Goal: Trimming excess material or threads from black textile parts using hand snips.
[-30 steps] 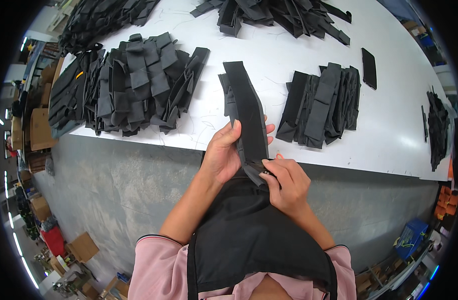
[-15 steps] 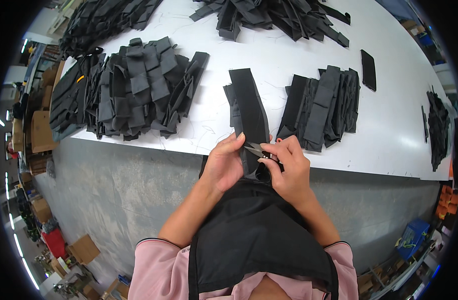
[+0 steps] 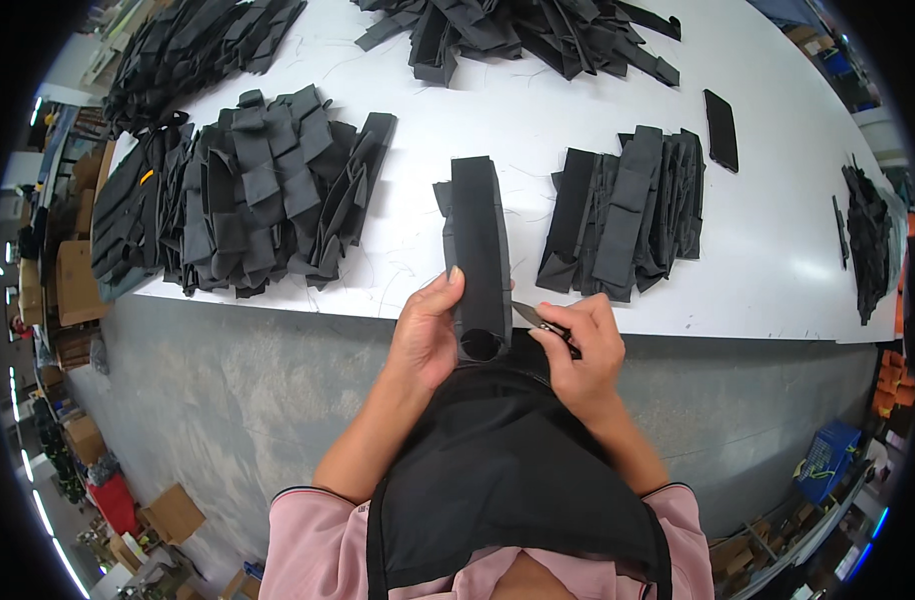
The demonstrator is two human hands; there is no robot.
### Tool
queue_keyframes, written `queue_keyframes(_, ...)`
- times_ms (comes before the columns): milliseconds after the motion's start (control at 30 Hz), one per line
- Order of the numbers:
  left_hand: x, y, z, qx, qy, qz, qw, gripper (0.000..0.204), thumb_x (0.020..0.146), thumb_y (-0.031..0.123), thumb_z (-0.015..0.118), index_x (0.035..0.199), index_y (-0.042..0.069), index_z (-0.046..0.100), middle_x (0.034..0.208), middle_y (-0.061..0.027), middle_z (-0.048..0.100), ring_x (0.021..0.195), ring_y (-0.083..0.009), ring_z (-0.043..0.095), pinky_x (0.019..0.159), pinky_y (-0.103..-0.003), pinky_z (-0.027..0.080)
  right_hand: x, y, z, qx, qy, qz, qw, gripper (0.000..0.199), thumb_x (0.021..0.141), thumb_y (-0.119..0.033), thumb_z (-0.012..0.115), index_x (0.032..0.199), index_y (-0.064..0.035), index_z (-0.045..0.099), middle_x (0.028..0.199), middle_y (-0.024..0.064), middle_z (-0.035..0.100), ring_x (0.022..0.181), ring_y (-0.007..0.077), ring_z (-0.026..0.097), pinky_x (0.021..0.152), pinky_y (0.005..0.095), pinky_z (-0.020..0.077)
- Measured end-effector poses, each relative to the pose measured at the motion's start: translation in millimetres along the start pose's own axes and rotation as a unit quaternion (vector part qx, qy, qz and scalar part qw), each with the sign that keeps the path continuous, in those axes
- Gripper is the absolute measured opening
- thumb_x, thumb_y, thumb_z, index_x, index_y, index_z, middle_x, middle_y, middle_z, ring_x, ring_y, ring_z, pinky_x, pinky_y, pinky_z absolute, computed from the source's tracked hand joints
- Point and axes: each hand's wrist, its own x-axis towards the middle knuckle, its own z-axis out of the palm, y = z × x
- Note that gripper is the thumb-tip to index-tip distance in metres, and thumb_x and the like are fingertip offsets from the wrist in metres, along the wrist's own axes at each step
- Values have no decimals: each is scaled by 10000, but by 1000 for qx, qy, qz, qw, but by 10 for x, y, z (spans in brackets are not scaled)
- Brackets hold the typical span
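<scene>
- The left grip (image 3: 425,335) is clamped on a long dark cloth strip (image 3: 480,250), in the centre of the frame; the thumb presses at its left edge, and the fingers behind it are mostly hidden.
- The strip points up over the near edge of the white worktop (image 3: 778,260), and its lower end curls into a round loop in front of the black apron (image 3: 518,450).
- The right grip (image 3: 585,345), right of the centre, is closed around small clippers (image 3: 550,324); their tips are just beside the right edge of the strip. Whether they touch it, one cannot tell.
- The strip looks light and not fragile. It seems soft enough to curl, yet its layers probably give some stiffness, since the upper part stands straight without support.
- It is probably not very slippery; the layers may slide a little. A good hold would be along the left edge, near the lower end, pinching all layers together and leaving the right edge free.
- Similar strips lie in a large pile (image 3: 263,190) at upper left and a smaller bundle (image 3: 628,215) right of centre.
</scene>
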Motion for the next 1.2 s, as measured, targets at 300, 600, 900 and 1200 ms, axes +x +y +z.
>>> queue_keyframes(300,-22,30,44,47,23,0,999,336,932,206,500,1134,-61,526,1039,-176,625,923,-222,632,851,-342,513,-19,105,4,70,-29,89,993,252,694,11,705,928,-35,622,805,56,504,587,164,518,524,266,419)
queue_keyframes(600,-52,49,9,160,73,34,984,302,918,197,526,1092,-45,576,972,-136,656,865,-178,641,801,-287,507,10,76,-56,-31,-62,-5,998,256,661,-29,715,897,-37,618,772,63,505,598,217,542,525,308,428)
queue_keyframes(900,-109,190,36,196,44,-6,980,279,904,178,570,1076,-39,605,942,-68,651,805,-109,611,720,-238,501,120,106,-167,-6,-137,-23,990,240,653,-42,713,872,-62,616,766,46,505,602,211,537,530,314,427)
queue_keyframes(1200,-97,131,-28,136,34,-47,989,280,902,165,543,1083,-45,578,946,-129,660,784,-172,650,734,-276,533,82,151,-209,43,-151,-34,987,224,663,-8,706,867,-49,624,760,36,494,563,177,504,520,265,408)
